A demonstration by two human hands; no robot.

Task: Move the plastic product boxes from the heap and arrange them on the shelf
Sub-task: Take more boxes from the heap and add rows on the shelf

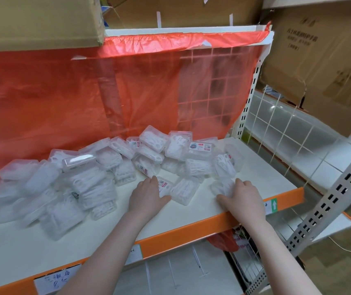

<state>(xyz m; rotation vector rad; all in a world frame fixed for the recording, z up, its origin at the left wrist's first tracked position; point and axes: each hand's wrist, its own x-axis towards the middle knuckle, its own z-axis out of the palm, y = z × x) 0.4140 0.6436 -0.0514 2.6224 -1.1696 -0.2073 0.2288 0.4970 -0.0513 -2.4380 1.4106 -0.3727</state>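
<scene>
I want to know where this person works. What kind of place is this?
Probably a shop stockroom or store aisle. There is a metal shelf with an orange edge and label tags, a heap of plastic product boxes, and big cardboard cartons stacked above.

Left hand (pixel 147 195): bare, no glove, no ring or other ornament showing on the visible fingers.
Right hand (pixel 242 198): bare as well, no glove, no ring showing.
Left forearm (pixel 108 250): uncovered from wrist to the bottom edge of the view; no sleeve, cuff, watch or band appears.
Right forearm (pixel 276 252): uncovered along its whole visible length; no sleeve, watch or bracelet at the wrist.
Fingernails: short where they can be made out; the picture is too soft to tell any polish.
Rest of the person: out of view; only the two arms enter from below.
</scene>
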